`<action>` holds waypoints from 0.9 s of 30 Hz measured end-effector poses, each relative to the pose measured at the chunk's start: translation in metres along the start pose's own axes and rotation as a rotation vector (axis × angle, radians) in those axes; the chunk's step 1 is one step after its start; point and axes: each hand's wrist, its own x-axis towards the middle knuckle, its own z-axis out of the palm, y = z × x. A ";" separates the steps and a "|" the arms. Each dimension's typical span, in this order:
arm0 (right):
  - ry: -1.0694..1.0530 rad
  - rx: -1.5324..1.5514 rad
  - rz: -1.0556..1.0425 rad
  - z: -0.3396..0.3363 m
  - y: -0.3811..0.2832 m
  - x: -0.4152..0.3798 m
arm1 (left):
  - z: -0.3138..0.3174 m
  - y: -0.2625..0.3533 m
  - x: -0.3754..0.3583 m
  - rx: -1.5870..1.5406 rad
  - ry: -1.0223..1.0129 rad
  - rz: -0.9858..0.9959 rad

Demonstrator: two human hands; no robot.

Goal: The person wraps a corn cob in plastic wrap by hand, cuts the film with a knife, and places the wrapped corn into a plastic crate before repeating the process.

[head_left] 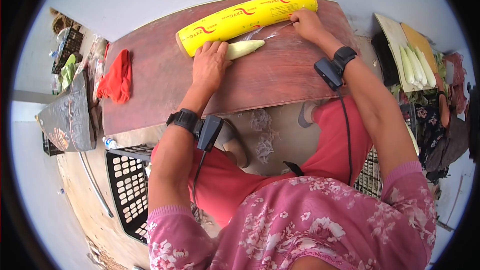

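Note:
A large yellow roll of cling film (247, 17) with red lettering lies across the far part of the reddish-brown table (165, 85). In front of it is a pale green tapered vegetable (245, 49), its narrow end toward the right. My left hand (210, 62) is closed over the vegetable's thick end, close against the roll; that end is hidden under my fingers. My right hand (308, 24) pinches the edge of the clear film (272, 32) near the roll's right end. A thin stretched strip of film runs from there toward the vegetable.
A red cloth (117, 77) lies at the table's left edge. On the right, several long pale green vegetables (417, 67) rest on a board (395, 35). A black plastic crate (131, 185) stands by my left leg. Crumpled film scraps (264, 147) lie on the floor.

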 end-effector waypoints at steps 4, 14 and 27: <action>0.172 -0.062 0.027 -0.009 -0.028 -0.001 | -0.001 0.001 0.000 -0.028 0.051 0.003; -0.052 -0.071 -0.673 0.027 -0.117 -0.042 | 0.004 0.000 -0.001 -0.029 0.053 -0.012; -0.260 -0.046 -0.558 0.035 -0.133 -0.016 | 0.017 0.002 -0.009 0.136 0.118 -0.038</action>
